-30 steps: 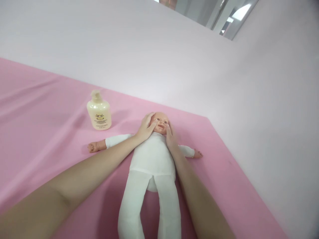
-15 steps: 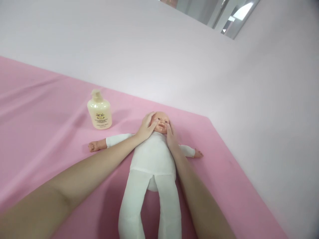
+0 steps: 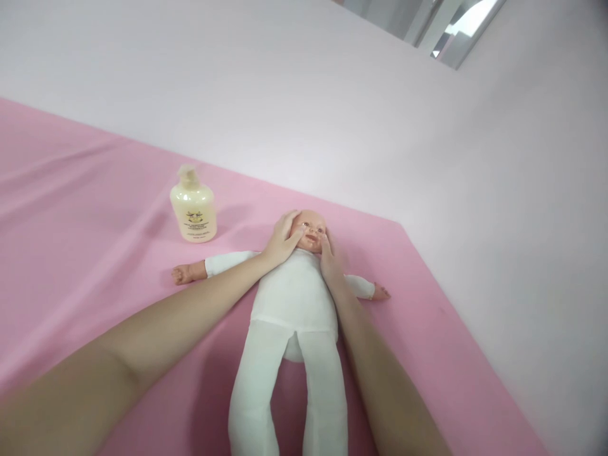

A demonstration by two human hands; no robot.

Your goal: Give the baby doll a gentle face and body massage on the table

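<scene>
A baby doll [image 3: 294, 297] in a white cloth suit lies on its back on pink cloth, face up, arms spread out to both sides. My left hand [image 3: 281, 244] cups one side of its head, with the thumb on the cheek near the mouth. On the opposite side my right hand [image 3: 331, 259] cups the head too, its thumb against the other cheek. The fingers of both hands are partly hidden beside and behind the head. Both forearms run along the doll's body, and the left one crosses over part of the doll's arm.
A pale yellow pump bottle [image 3: 196, 212] with a printed label stands upright to the left, beyond the doll's outstretched arm. The pink cloth [image 3: 118, 253] has folds on the left and ends along a white surface [image 3: 285, 114] at the back and right.
The view has shifted a little, so the doll and bottle appear slightly further right and higher. Both hands stay on the doll's head, thumbs on its cheeks.
</scene>
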